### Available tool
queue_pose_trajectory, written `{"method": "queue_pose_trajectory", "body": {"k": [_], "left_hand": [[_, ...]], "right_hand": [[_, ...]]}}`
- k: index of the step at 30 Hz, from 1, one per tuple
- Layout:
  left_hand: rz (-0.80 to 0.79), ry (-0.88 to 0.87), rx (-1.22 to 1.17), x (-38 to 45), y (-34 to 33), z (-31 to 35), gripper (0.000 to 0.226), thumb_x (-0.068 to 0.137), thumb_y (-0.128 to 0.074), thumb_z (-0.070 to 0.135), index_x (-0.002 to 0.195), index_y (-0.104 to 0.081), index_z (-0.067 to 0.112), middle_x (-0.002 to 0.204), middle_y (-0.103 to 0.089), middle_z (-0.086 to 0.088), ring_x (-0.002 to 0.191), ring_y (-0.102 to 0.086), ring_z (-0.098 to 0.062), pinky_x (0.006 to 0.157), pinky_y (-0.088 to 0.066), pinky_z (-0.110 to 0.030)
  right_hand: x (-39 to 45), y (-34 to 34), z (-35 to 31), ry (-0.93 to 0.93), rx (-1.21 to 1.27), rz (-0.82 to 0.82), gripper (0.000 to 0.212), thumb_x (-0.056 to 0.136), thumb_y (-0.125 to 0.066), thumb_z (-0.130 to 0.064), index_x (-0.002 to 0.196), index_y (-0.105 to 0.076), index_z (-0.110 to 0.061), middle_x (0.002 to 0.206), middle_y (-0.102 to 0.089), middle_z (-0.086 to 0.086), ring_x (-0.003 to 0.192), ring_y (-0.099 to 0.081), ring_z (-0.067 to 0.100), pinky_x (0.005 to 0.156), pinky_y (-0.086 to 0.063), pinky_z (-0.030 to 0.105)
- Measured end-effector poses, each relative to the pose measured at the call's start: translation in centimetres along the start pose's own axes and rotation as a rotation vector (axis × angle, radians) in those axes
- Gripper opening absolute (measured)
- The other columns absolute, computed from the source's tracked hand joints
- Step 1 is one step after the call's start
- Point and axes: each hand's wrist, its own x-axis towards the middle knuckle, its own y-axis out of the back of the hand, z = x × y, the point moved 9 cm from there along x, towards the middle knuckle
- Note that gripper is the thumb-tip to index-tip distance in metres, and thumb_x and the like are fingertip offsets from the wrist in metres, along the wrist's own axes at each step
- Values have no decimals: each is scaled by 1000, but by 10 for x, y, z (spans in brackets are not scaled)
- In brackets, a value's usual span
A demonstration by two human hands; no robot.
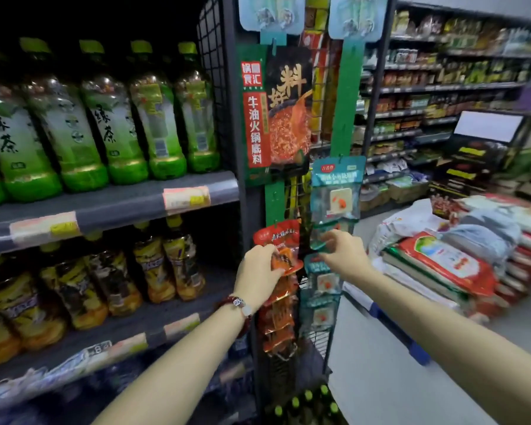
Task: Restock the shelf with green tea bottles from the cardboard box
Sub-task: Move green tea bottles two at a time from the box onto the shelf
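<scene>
Head view: both of my hands are off task, up at the wire end-rack between the aisles. My left hand pinches a red-orange plastic sachet hanging on the rack; my right hand has its fingers curled on a teal-and-clear hanging packet just beside it. Neither holds a bottle. The green tea bottles, tall clear plastic with green labels and yellow-green caps, stand upright in a row on the grey upper shelf, up and to the left of both hands, so the left hand is nearer. That row looks full at the front. No cardboard box is visible; a cluster of green-capped dark bottles shows at the frame's bottom edge, below the rack, but I cannot tell what holds them. Judgement: the next move calls for letting go of both packets and reaching down.
</scene>
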Motion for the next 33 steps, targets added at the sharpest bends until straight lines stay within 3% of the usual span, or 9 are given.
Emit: {"method": "queue_pose_trajectory", "body": {"k": [4, 10, 17, 24, 26, 33], "left_hand": [[-112, 18, 7, -15, -61, -15, 29, 79, -69, 24, 105, -62, 12, 107, -65, -8, 104, -58, -25, 87, -43, -33], [-192, 40, -17, -28, -161, -45, 32, 79, -71, 25, 107, -63, 13, 107, -65, -6, 103, -59, -23, 85, -46, -32], [-258, 78, 21, -57, -312, -96, 29, 81, -68, 25, 107, -61, 13, 105, -63, -9, 102, -59, -26, 84, -47, -34], [-304, 129, -6, -104, -457, -173, 31, 81, -69, 26, 109, -61, 15, 109, -62, -6, 104, -59, -21, 86, -47, -29], [-313, 170, -24, -121, -496, -205, 31, 81, -69, 26, 108, -61, 14, 110, -62, -6, 104, -59, -20, 86, -47, -29], [-354, 311, -30, -188, -607, -321, 30, 79, -72, 25, 106, -63, 15, 104, -64, -6, 97, -60, -21, 81, -47, -28]], "right_hand": [[-18, -32, 64, -145, 26, -15, 37, 78, -63, -12, 114, -61, -4, 111, -67, 15, 106, -61, 31, 87, -49, 35], [-29, -94, 147, -214, 55, -47, 19, 79, -62, -8, 96, -65, -3, 94, -70, 16, 91, -64, 32, 67, -43, 29], [-41, -204, 252, -285, 49, -113, 26, 82, -62, -4, 108, -66, -3, 107, -69, 15, 100, -63, 29, 81, -47, 31], [-63, -343, 373, -357, 108, -200, 34, 82, -68, -14, 115, -60, -10, 115, -64, 10, 105, -60, 23, 92, -52, 35], [-73, -381, 406, -378, 107, -214, 33, 83, -67, -17, 114, -61, -10, 114, -65, 9, 104, -61, 23, 92, -52, 39], [-102, -509, 498, -417, 115, -262, 32, 81, -72, -25, 107, -64, -9, 107, -69, 8, 98, -64, 22, 86, -50, 30]]}}
